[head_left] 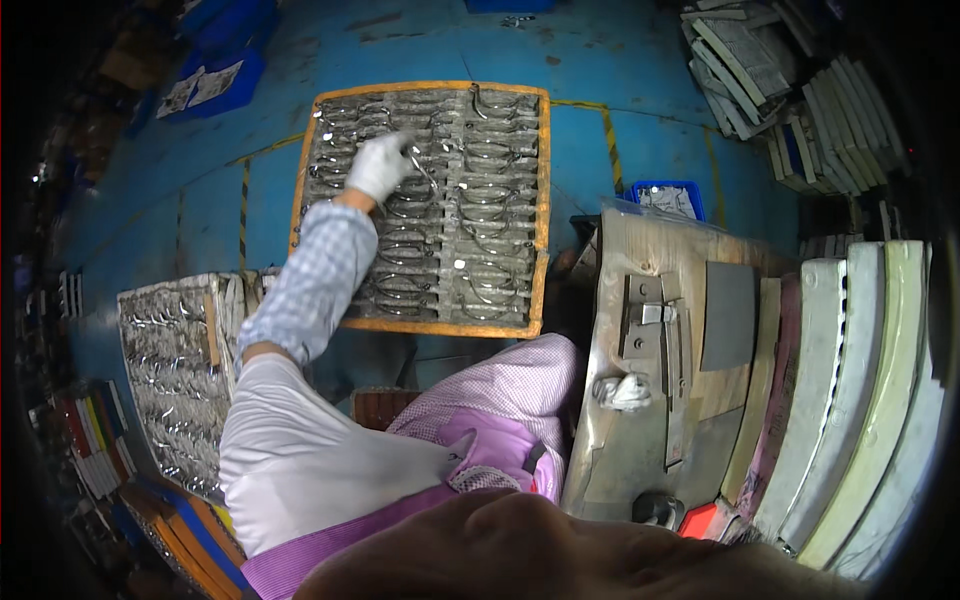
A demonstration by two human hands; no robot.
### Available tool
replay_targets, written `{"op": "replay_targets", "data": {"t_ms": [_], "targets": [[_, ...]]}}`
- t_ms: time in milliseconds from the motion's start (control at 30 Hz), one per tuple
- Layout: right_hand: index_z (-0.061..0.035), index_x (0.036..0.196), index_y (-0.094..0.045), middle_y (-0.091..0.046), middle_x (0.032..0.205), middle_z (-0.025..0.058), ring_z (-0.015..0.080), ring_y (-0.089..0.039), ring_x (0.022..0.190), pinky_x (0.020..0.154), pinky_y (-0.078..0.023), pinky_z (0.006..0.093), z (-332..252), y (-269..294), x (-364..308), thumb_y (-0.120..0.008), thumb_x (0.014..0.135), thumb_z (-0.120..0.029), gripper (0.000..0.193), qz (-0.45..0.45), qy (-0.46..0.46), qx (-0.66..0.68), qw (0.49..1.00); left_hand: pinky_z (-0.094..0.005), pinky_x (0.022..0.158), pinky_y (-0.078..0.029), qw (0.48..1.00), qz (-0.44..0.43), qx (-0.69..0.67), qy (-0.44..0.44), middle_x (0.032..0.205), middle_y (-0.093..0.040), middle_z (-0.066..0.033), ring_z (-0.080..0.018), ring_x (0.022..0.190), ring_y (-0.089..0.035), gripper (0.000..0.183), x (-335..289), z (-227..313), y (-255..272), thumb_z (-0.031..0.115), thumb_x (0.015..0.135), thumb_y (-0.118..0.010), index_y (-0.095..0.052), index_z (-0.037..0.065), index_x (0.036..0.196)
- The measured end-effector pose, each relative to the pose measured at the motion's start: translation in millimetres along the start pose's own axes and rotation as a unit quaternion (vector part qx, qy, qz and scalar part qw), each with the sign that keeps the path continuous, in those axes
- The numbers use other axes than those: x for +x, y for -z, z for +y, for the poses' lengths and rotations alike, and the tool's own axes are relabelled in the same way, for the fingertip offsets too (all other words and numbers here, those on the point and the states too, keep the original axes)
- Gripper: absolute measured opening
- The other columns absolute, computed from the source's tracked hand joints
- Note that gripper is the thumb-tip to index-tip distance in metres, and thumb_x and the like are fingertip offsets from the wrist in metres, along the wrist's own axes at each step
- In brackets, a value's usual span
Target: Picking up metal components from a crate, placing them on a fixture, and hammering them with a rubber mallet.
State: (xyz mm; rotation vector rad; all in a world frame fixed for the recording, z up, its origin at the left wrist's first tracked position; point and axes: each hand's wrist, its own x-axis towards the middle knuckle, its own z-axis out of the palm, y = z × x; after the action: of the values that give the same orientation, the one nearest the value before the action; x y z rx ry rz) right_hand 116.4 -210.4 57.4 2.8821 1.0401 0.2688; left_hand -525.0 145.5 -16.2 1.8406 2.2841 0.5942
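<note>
Gloved left hand reaches into a tray of glasses frames.

The fingers rest on the frames at the tray's upper left; I cannot tell whether they pinch 1 or only touch. The right hand is out of view. The frames look light, thin and easily bent, best lifted by the bridge. 1 orange-rimmed tray holds dozens; a 2nd tray sits lower left.

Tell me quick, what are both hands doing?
Left hand: gloved, reaching onto the tray of eyeglass frames; open or closed cannot be told.
Right hand: not in view.
</note>
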Motion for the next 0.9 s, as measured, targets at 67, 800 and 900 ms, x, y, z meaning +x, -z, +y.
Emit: {"op": "replay_targets", "data": {"t_ms": [67,800,900], "targets": [[-0.0166,0.120,-0.066,-0.063,0.117,0.0128,0.0358,-0.061,0.100,0.085,-0.049,0.0451,-5,-3,-6,-0.067,0.080,-0.012,0.041,-0.005,0.010,0.015,1.000,-0.0396,0.092,-0.052,0.999,0.032,-0.002,0.041,0.106,-0.068,-0.0189,-0.0331,0.100,-0.066,0.036,55,-43,-19,0.015,0.079,-0.065,-0.067,0.010,0.114],[-0.0064,0.110,-0.068,-0.065,0.104,0.0133,0.0299,-0.063,0.094,0.085,-0.050,0.0392,-49,-1,-10,-0.060,0.080,0.002,0.032,0.070,0.125,0.222,0.964,-0.0367,0.090,-0.048,0.825,0.399,-0.302,0.262,0.108,-0.069,-0.0180,-0.0313,0.101,-0.065,0.040,132,-222,-74,0.029,0.085,-0.068,-0.067,0.001,0.112],[-0.0048,0.109,-0.068,-0.066,0.102,0.0135,0.0291,-0.063,0.093,0.084,-0.051,0.0383,-60,-17,-23,-0.058,0.080,0.004,0.032,0.047,0.146,0.250,0.956,-0.0390,0.092,-0.047,0.894,0.336,-0.149,0.256,0.113,-0.065,-0.0219,-0.0361,0.105,-0.062,0.039,37,-219,-54,0.028,0.089,-0.062,-0.063,-0.001,0.115]]}}
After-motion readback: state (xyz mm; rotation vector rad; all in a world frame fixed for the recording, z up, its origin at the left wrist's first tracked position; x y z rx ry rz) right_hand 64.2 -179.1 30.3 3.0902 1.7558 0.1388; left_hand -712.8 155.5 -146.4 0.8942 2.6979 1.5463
